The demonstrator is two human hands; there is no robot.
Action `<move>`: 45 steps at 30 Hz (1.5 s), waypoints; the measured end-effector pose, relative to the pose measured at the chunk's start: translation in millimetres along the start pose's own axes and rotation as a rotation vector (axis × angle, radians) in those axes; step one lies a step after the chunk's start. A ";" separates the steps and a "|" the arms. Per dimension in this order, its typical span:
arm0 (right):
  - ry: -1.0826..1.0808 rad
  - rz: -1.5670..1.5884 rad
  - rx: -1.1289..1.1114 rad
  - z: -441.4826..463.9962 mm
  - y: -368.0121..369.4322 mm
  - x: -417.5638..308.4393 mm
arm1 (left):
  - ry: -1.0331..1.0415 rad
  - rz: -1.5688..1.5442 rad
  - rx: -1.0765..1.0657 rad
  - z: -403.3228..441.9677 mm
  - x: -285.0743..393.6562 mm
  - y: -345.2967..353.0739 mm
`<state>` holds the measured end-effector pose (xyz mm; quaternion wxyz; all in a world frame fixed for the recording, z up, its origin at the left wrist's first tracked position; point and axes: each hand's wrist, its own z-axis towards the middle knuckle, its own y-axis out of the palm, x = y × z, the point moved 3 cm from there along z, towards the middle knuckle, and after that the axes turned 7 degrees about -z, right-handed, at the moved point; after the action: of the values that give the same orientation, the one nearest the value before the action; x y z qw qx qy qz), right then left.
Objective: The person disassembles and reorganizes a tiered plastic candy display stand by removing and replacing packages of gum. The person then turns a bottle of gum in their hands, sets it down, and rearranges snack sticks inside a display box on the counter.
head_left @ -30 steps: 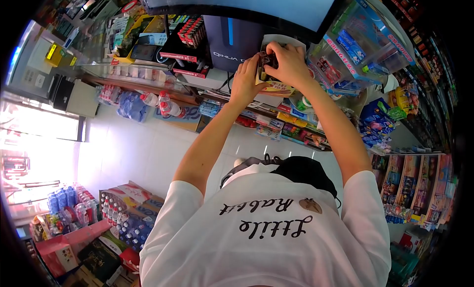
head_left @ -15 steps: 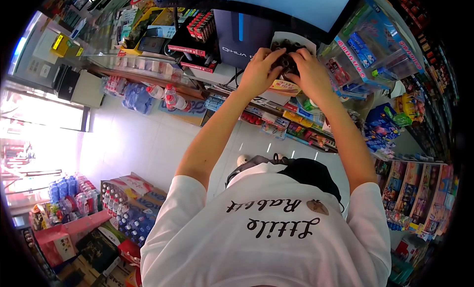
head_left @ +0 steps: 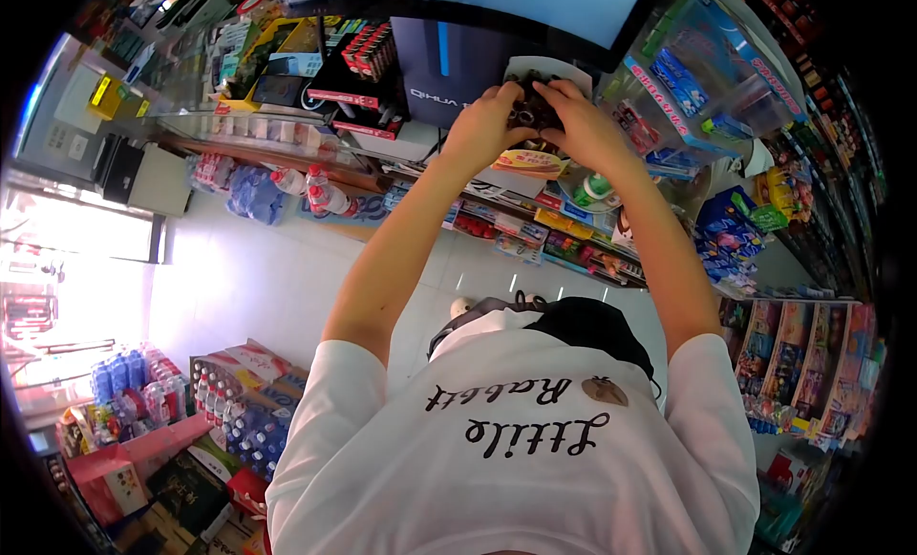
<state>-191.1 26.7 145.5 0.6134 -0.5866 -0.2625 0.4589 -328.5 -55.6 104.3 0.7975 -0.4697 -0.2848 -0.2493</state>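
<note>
A cluster of small dark brown, round-ended pieces (head_left: 528,114) sits in an open display box (head_left: 531,163) with a yellow and red front. Their exact kind is too small to make out. From the left, my left hand (head_left: 480,127) curls its fingers over the cluster, thumb pointing inward. My right hand (head_left: 585,127) closes around the opposite side, its fingertips on the pieces near the back of the box. The two thumbs come close together at the front. Parts of the pieces are hidden under my fingers.
A large monitor (head_left: 478,3) overhangs the counter, with a dark blue box (head_left: 430,73) beneath it. Red-topped packs of batteries (head_left: 368,51) stand to the left. A clear display case (head_left: 707,87) is at the right. Bottles (head_left: 327,194) stand on the floor at left.
The whole view has shifted slightly, so the counter sits further left. My fingers have changed position on the dark pieces, with the thumbs now lower and pointing toward each other.
</note>
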 end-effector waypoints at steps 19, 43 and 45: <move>-0.031 -0.099 0.194 51.8 23.3 30.1 | 0.015 -0.157 0.220 -38.0 -0.1 21.6; 0.185 0.073 0.007 39.4 -6.9 41.0 | 0.041 0.228 0.064 -12.6 2.6 -0.9; 0.258 -0.168 0.009 28.7 -12.0 49.1 | 0.108 0.248 0.076 -11.2 4.2 -1.7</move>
<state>-191.1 84.5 151.4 0.6809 -0.6141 -0.2276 0.3278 -324.1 -66.8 103.8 0.8535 -0.4569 -0.1904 -0.1626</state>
